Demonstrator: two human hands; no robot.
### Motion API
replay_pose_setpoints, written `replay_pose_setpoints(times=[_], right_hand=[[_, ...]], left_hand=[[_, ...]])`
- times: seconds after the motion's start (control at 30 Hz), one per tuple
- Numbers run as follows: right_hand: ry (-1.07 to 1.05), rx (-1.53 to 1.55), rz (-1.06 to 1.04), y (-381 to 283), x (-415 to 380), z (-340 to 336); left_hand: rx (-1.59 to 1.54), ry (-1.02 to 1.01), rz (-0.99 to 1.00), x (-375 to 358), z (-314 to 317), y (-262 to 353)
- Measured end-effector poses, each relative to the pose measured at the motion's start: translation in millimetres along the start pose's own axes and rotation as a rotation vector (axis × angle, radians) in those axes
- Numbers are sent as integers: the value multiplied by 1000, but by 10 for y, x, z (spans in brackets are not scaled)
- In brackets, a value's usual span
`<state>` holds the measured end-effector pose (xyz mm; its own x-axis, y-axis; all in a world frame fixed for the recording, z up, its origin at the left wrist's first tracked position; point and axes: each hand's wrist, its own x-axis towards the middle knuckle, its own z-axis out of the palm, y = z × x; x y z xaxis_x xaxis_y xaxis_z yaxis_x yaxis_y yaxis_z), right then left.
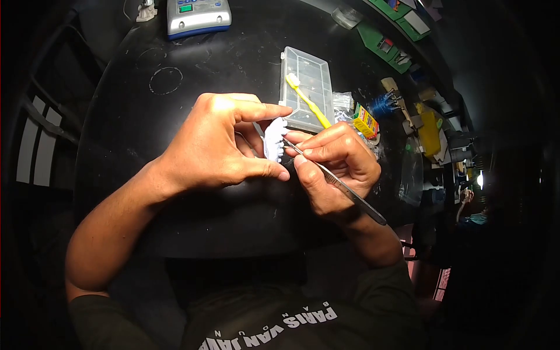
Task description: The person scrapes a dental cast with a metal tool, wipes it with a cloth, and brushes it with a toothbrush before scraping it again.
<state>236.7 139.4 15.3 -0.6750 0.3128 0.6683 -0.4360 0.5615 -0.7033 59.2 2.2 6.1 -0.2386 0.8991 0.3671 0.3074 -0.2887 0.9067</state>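
Note:
Between the thumb and fingers of my left hand (219,140) is a pale blue-white dental model (273,141), its row of teeth facing right. My right hand (341,166) pinches a slim metal tool (356,199), which looks like tweezers. The tool's tip is at the toothed side of the model; whether it touches cannot be made out. Just beyond the hands lies a clear compartment box (307,76) with a yellow toothbrush (311,105) resting across its lid.
A grey and blue device (198,17) with a small green screen stands at the back left of the black table (140,122). To the right of the box are a yellow and red small carton (366,122), plastic bags, a blue wire bundle (383,105) and green trays (382,46).

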Motion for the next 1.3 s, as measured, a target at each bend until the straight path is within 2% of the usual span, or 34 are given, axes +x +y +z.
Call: replay_pose_setpoints(times=[0.13, 0.23, 0.8, 1.1, 1.3], right_hand=[[14, -9, 55, -47, -7, 13], [-146, -69, 0, -23, -4, -84], [-140, -85, -99, -14, 27, -53], [-153, -66, -101, -33, 32, -72], [-139, -39, -108, -21, 30, -79]], left_hand=[[82, 30, 75, -7, 15, -30], [98, 48, 94, -6, 15, -29], [118, 73, 90, -16, 29, -10], [2, 7, 2, -11, 13, 14], [-192, -60, -124, 9, 5, 45]])
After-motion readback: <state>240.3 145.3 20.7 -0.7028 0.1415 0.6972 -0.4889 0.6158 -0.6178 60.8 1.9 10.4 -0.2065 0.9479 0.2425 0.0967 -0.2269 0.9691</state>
